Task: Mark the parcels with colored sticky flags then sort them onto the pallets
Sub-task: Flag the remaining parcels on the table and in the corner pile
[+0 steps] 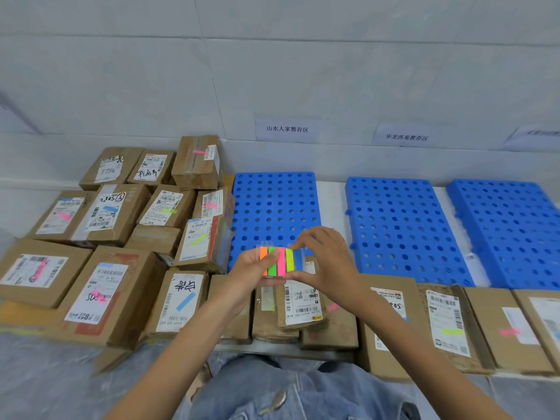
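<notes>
Where hands (249, 269) (328, 262) meet, sticky flags (280, 262) sit.

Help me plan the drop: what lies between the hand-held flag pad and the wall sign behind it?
Head view: the leftmost blue pallet, bare of parcels, then plain wall, lies between the flag pad and the sign.

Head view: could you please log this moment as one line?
left hand holds flag pad | right hand pinches its blue end | stage: marking
</notes>
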`<state>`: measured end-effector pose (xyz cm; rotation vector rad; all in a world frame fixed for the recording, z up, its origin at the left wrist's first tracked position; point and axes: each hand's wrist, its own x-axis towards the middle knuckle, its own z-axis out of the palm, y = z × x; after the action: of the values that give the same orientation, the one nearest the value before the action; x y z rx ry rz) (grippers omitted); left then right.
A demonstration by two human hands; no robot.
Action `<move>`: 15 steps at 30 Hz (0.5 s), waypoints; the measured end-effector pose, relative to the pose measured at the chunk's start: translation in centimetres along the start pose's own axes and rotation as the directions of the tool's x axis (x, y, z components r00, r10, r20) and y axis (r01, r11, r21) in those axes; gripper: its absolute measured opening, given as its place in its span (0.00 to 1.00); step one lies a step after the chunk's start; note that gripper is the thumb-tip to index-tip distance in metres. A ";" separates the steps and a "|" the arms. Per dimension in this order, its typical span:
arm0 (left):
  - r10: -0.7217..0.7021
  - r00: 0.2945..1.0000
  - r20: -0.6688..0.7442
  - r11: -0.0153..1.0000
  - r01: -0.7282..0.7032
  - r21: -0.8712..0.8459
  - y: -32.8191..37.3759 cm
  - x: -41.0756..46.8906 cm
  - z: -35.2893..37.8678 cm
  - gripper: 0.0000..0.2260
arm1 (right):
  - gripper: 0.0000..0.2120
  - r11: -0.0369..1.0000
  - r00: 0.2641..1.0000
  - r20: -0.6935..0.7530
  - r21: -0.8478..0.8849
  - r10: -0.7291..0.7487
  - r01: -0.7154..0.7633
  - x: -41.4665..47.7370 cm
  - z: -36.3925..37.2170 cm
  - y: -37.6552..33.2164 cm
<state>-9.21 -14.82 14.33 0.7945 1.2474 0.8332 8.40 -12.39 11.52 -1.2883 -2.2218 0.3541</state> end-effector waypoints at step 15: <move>-0.022 0.999 0.038 1.000 0.022 0.004 -0.3 -0.1 -0.7 0.13 | 0.22 0.967 0.991 0.004 -0.220 -0.133 0.131 0.3 -0.3 -2.0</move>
<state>-9.93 -15.02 13.96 0.7952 1.2218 0.7948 7.07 -13.14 12.82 -1.2389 -2.3747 0.0509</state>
